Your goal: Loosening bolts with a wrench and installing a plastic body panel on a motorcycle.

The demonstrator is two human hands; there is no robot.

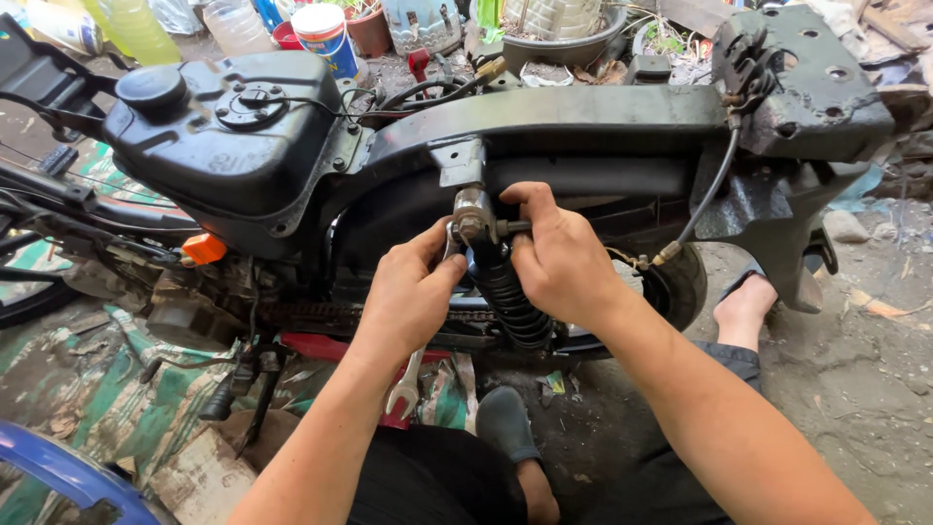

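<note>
Matt black plastic on tank (228, 146); black-painted metal frame (544, 122), dusty. Coiled black metal spring (510, 301), bare grey metal bolt (473, 226). Shiny steel wrench (406, 389); rough dirt ground (855, 379).

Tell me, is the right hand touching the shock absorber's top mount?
Touching. The head view shows the right hand with its fingers wrapped over the top mount of the shock absorber, no gap between them.

The frame (583, 112) I'm at is matte black, and so is the fuel tank (224, 136). The coiled spring (510, 301) under my fingers is black too, its top mount (471, 219) dull silver. An orange clip (202, 248) sits low on the left. The mat (117, 408) is green and white, patterned. The spanner (406, 384) is bare steel over a red part (321, 348).
</note>
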